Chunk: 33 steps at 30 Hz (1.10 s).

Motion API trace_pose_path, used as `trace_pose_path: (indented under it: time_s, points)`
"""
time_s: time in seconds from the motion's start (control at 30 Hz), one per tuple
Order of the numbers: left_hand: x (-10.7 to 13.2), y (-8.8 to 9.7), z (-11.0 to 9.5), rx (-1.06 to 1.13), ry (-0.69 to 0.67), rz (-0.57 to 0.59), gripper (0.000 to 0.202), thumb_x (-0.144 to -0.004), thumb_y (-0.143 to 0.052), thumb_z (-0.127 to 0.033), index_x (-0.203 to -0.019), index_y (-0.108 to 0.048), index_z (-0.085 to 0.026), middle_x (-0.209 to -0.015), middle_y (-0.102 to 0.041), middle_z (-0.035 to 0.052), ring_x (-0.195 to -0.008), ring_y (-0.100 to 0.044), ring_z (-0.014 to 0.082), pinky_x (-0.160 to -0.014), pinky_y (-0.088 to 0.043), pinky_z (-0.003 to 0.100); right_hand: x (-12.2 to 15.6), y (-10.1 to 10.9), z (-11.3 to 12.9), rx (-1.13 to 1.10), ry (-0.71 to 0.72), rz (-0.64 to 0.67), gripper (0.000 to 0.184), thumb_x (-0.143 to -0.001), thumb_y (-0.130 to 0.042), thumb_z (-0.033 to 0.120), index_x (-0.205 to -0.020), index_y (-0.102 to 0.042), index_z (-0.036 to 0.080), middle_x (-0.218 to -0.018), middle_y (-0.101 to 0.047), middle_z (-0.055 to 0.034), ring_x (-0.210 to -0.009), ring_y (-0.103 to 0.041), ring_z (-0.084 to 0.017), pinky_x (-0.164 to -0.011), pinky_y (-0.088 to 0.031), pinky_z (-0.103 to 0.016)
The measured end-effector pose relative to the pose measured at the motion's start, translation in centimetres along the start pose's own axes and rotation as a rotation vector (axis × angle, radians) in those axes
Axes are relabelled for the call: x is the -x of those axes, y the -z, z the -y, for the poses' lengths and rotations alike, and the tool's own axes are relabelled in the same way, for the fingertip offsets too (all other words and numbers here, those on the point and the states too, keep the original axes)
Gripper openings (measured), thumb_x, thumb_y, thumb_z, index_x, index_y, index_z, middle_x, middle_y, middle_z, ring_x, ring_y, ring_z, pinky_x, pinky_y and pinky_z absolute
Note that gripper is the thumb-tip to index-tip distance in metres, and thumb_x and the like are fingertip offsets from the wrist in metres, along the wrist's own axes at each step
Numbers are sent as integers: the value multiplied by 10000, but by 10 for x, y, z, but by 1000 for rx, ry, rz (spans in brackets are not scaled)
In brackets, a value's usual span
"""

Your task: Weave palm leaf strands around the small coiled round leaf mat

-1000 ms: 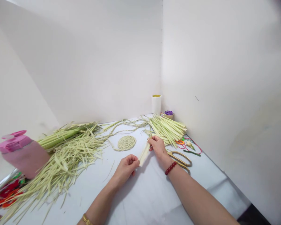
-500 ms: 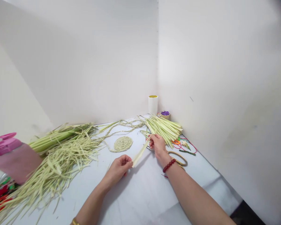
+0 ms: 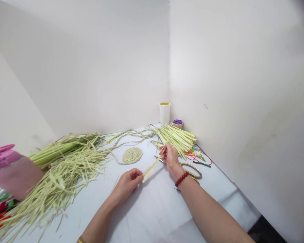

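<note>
A pale green palm leaf strip (image 3: pixel 152 166) stretches between my two hands above the table. My left hand (image 3: pixel 128 184) pinches its near, wider end with fingers curled. My right hand (image 3: pixel 170 156), with a red bead bracelet at the wrist, pinches the far, thin end. Just behind my right hand lies a tidy bundle of cut leaf strips (image 3: pixel 178 137). A small round woven coil (image 3: pixel 132 155) with a braided tail lies flat on the table left of my right hand.
Gold-handled scissors (image 3: pixel 192 170) lie right of my right wrist, beside coloured cords (image 3: pixel 201 157). A big loose heap of leaf strips (image 3: pixel 58 175) covers the left. A pink bottle (image 3: pixel 12 172) stands far left. A white cup (image 3: pixel 164 112) and small bowl (image 3: pixel 177 123) sit in the corner.
My right hand has slid toward the strip's far tip, and the strip between my hands looks longer and thinner. The view has shifted slightly right.
</note>
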State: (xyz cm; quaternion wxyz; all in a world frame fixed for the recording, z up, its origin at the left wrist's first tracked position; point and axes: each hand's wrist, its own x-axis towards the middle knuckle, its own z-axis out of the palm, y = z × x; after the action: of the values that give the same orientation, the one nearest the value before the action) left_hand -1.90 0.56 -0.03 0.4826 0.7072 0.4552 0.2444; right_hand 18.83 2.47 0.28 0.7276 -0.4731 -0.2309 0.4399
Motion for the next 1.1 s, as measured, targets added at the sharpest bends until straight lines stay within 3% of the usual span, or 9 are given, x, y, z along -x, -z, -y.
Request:
trace_pose_path:
  time_s: [0.23, 0.37, 0.47, 0.57, 0.67, 0.83, 0.97, 1.1]
  points:
    - [5, -1, -6, 38, -8, -21, 238, -733, -586, -408, -738, -537, -175, -602, -496, -48, -458, -403, 73, -454, -286, 196, -1, 2, 0, 2, -7, 44, 420, -811, -430, 499, -651, -582, 142, -489, -557, -21, -343, -411, -75, -321, -308, -191]
    - [1, -3, -4, 147, -5, -88, 242, -710, -610, -398, -729, -518, -175, -601, -488, -55, -444, -403, 64, -447, -311, 194, 6, -1, -2, -65, 18, 195, 301, -770, -558, 428, -908, -589, 163, -782, -623, -36, -527, -551, -96, -404, -424, -185]
    - [-4, -5, 0, 280, 11, -209, 252, -699, -621, -393, -731, -508, -170, -571, -474, -58, -427, -393, 58, -447, -331, 196, 22, -9, -11, 73, -52, 308, 350, -729, -631, 387, -1009, -542, 198, -964, -595, -47, -637, -591, -114, -416, -457, -188]
    - [-6, -7, 3, 354, -19, -279, 259, -682, -644, -382, -737, -527, -157, -582, -515, -40, -423, -404, 55, -440, -329, 198, 42, -17, -23, 244, -140, 492, 312, -739, -621, 424, -915, -549, 177, -888, -589, -40, -557, -556, -95, -362, -413, -177]
    - [-6, -8, 4, 375, -47, -290, 252, -664, -663, -363, -704, -536, -150, -573, -535, -28, -414, -408, 55, -427, -320, 204, 55, -22, -31, 368, -101, 615, 241, -736, -625, 383, -779, -543, 161, -671, -547, 13, -460, -494, -72, -352, -383, -168]
    - [-8, -8, 10, 322, -10, -357, 210, -656, -659, -324, -711, -546, -155, -537, -520, -41, -414, -422, 64, -426, -332, 202, 59, -22, -37, 467, 6, 561, 318, -657, -694, 335, -890, -540, 184, -762, -589, 11, -501, -551, -96, -336, -374, -173]
    - [-8, -8, 12, 317, -30, -316, 242, -676, -651, -368, -714, -539, -157, -540, -525, -43, -412, -430, 66, -433, -340, 201, 57, -21, -37, 516, 1, 571, 135, -725, -591, 294, -725, -531, 173, -557, -543, 45, -383, -472, -71, -352, -363, -174]
    - [-6, -8, 7, 387, -39, -258, 289, -687, -653, -416, -718, -521, -160, -552, -536, -36, -407, -415, 58, -436, -325, 200, 56, -21, -31, 477, -51, 577, 150, -749, -510, 253, -621, -478, 182, -441, -494, 60, -339, -432, -66, -362, -350, -172]
